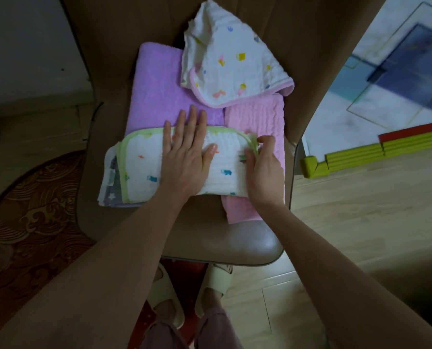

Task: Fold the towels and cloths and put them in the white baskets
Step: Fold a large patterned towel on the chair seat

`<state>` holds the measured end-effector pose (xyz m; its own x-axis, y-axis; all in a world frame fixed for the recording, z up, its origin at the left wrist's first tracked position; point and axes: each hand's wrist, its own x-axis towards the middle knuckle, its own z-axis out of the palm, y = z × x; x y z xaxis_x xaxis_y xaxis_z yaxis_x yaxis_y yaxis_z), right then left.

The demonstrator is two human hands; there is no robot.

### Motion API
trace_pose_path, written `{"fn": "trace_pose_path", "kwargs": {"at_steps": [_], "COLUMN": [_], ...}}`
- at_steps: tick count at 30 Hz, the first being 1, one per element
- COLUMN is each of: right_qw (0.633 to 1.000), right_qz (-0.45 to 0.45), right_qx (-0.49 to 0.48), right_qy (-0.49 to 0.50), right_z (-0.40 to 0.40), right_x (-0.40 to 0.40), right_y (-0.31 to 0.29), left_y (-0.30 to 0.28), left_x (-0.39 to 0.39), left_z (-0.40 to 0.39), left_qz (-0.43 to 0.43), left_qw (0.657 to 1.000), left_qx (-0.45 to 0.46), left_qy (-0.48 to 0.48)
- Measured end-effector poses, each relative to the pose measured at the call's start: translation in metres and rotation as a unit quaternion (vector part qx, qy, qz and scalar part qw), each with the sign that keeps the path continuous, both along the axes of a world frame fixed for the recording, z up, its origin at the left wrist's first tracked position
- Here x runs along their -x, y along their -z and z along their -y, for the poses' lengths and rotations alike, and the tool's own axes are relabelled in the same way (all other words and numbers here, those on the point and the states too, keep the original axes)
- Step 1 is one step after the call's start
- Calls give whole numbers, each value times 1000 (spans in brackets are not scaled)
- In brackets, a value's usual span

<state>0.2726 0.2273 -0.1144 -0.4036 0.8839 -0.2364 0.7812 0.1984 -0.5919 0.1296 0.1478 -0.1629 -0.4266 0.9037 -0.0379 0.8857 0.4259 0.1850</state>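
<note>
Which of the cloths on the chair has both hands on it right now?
The white cloth with the green trim, nearest the chair's front edge. The left hand presses flat on it; the right hand pinches its right edge. The others lie untouched.

There is a single view, from a wide-angle camera worn on the person's head. It looks forward and steeply down, almost straight onto the seat of a brown chair (225, 243) that fills the middle of the frame. The chair's back rises at the far edge, and its front rim lies near. Both forearms enter from the bottom corners and stretch away from the lens, so the camera sits close above them. Straight below, at the near edge, the person's slippered feet (189, 295) show on the wooden floor (335, 222). The wide lens bends the scene at the frame's left and right borders.
</note>
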Motion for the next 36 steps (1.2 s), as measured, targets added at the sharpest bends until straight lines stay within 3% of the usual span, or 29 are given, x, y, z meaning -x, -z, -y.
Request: {"fn": "trace_pose_path", "kwargs": {"at_steps": [2, 5, 8, 10, 13, 17, 21, 28, 36], "right_qw": [995, 972, 959, 942, 934, 924, 911, 905, 905], "right_qz": [46, 40, -37, -35, 0, 74, 114, 138, 132], "right_qx": [-88, -231, -232, -220, -207, -217, -226, -219, -212], "right_qy": [-2, -25, -157, -249, -290, -306, -325, -338, -345], "right_z": [2, 13, 34, 43, 45, 40, 40, 46, 46], "right_x": [-2, 1, 27, 48, 70, 81, 82, 86, 87], "right_y": [0, -7, -11, -5, 12, 30, 37, 37, 34], "left_y": [-9, -36, -61, -67, -59, -53, -56, -54, -63], "left_x": [1, 9, 27, 38, 54, 69, 75, 87, 95], "left_z": [0, 16, 55, 82, 98, 87, 79, 78, 77], "left_qz": [39, 112, 167, 218, 307, 384, 387, 396, 490], "left_qw": [999, 983, 935, 887, 848, 826, 832, 854, 816], "left_qx": [-12, -144, -267, -294, -230, -198, -205, -144, -121], "left_qy": [6, -8, -164, -282, -365, -362, -341, -306, -281]}}
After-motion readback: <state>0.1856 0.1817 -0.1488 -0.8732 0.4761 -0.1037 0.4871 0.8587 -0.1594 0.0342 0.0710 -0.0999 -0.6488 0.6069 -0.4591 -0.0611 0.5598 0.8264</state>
